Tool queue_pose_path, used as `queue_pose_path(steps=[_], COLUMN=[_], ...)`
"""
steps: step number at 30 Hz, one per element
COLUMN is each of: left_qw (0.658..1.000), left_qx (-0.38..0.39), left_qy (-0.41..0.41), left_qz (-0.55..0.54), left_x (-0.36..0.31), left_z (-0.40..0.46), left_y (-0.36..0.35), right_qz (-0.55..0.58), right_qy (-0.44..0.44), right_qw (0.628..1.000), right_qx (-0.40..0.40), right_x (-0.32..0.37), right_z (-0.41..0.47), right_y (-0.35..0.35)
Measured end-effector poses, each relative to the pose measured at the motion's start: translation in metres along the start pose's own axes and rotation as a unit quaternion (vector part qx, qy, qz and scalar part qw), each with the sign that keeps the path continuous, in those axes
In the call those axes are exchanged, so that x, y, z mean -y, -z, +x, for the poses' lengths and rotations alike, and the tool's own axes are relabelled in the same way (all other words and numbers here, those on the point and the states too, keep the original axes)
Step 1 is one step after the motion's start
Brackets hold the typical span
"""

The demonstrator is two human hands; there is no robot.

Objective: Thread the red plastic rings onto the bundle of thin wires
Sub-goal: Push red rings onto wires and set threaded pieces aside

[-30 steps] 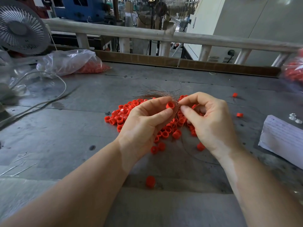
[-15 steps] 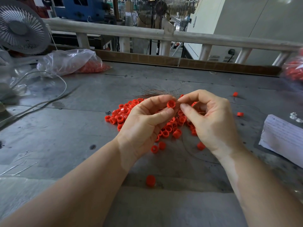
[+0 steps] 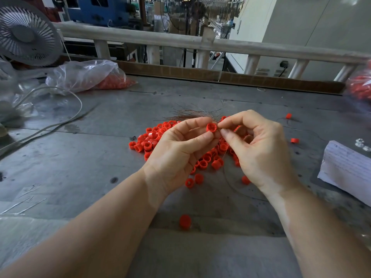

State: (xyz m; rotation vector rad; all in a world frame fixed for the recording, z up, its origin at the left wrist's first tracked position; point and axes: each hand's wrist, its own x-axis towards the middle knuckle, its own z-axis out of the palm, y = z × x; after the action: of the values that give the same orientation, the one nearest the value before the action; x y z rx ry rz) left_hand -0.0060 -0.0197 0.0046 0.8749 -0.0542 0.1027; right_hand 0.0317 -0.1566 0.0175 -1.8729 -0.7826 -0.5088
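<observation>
Fingers of left hand (image 3: 176, 149) pinch red ring (image 3: 211, 128), hole facing camera; right hand (image 3: 259, 149) pinches wires (image 3: 192, 115).

Operator's arms and hands, head-camera view

Two bare forearms enter from the lower edge of the frame, one from the lower left corner and one from the lower right. No sleeve or cuff shows on either arm up to the frame edge. The left hand (image 3: 176, 151) and the right hand (image 3: 259, 151) are ungloved. No ring, watch, wristband or bracelet shows on either wrist or on any visible finger. The fingernails in view are short, trimmed close to the fingertip and unpainted. The rest of the operator's body lies outside the frame, so any clothing cannot be told.
</observation>
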Motion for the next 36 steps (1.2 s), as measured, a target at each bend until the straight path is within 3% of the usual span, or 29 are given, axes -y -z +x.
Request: queue_pose_path(steps=[9, 36], left_qw=[0.999, 0.998], left_qx=[-0.016, -0.030], left_qy=[0.047, 0.048], left_qz=[-0.022, -0.022], left_x=[-0.0043, -0.0042], left_z=[0.0004, 0.0008], left_y=[0.0003, 0.0005], right_qz=[-0.047, -0.071], right_qy=[0.044, 0.068], right_qw=[0.998, 0.995], right_qx=[-0.007, -0.013], right_x=[-0.0055, -0.0073], right_z=[0.0002, -0.0002], right_y=[-0.0003, -0.0001])
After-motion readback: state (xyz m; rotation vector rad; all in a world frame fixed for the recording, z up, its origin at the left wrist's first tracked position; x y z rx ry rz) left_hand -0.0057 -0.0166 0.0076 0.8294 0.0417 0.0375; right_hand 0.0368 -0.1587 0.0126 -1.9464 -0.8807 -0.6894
